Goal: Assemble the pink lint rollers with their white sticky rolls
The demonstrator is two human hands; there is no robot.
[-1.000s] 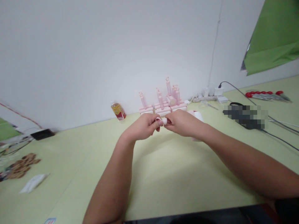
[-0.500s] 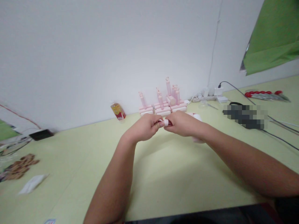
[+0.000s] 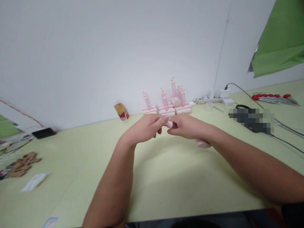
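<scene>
My right hand (image 3: 186, 125) is closed around a small tube with a pale pink end (image 3: 169, 124), which pokes out toward the left. My left hand (image 3: 149, 126) meets it there, fingers curled and thumb laid against that end. The tube's far part is hidden inside my right fingers. Under my right wrist a pink rounded object (image 3: 203, 143) shows in part. Just beyond my hands, several clear pink tubes with loops on top (image 3: 165, 102) stand on pink and white boxes (image 3: 167, 112) against the wall.
A bottle with a yellow and red label (image 3: 121, 110) stands left of the boxes. A power strip (image 3: 211, 99), black cables and a dark blurred-out item (image 3: 251, 119) lie right. Far left are a black device (image 3: 44, 133), brown pieces (image 3: 25, 164) and a white packet (image 3: 35, 182).
My left thumb has risen and straightened over the tube's pale end, and the left fingers have shifted below it. My right hand keeps its hold. The view has swung slightly left.
</scene>
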